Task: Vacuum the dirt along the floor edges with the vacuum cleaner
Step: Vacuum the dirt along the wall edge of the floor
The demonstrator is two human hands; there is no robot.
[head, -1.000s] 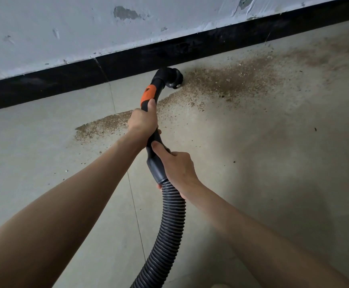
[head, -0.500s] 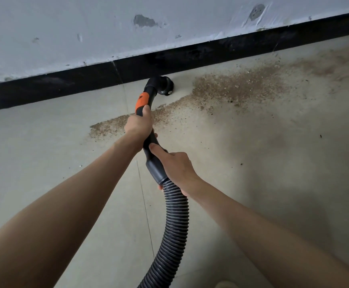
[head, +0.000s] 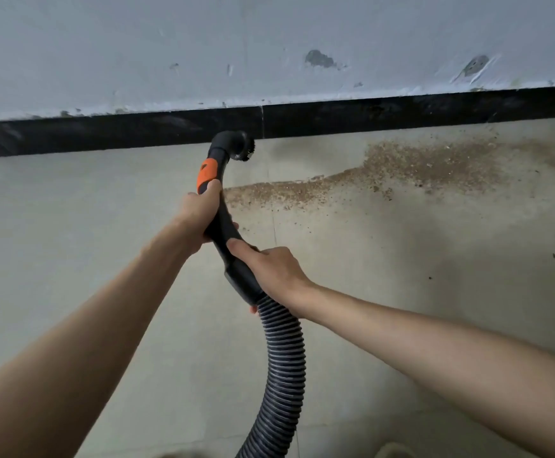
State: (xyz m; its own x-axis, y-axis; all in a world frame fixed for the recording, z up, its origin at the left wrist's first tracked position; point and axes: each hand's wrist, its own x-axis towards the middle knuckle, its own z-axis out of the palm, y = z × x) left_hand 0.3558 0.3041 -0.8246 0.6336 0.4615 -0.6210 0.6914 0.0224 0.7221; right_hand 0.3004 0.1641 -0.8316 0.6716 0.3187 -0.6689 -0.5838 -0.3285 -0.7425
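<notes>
I hold a black vacuum handle [head: 226, 226] with an orange band [head: 206, 171]. My left hand [head: 200, 211] grips it just below the orange band. My right hand [head: 271, 271] grips the lower end, where the ribbed grey hose [head: 284, 368] joins. The round brush nozzle [head: 241, 147] sits on the floor right at the black skirting board [head: 401, 115]. A band of brown dirt [head: 418, 166] lies on the floor to the right of the nozzle, thinning to a strip [head: 276, 191] beside the handle.
A grey-white wall [head: 269, 44] with chipped patches rises above the skirting. The floor is pale tile [head: 71, 242] with a grout line running toward me. The hose trails off the bottom edge. Small dark specks [head: 554, 256] dot the floor at right.
The nozzle has moved left along the skirting, away from the thick dirt patch. The floor next to the skirting left of the patch now shows bare. Both hands keep their grip.
</notes>
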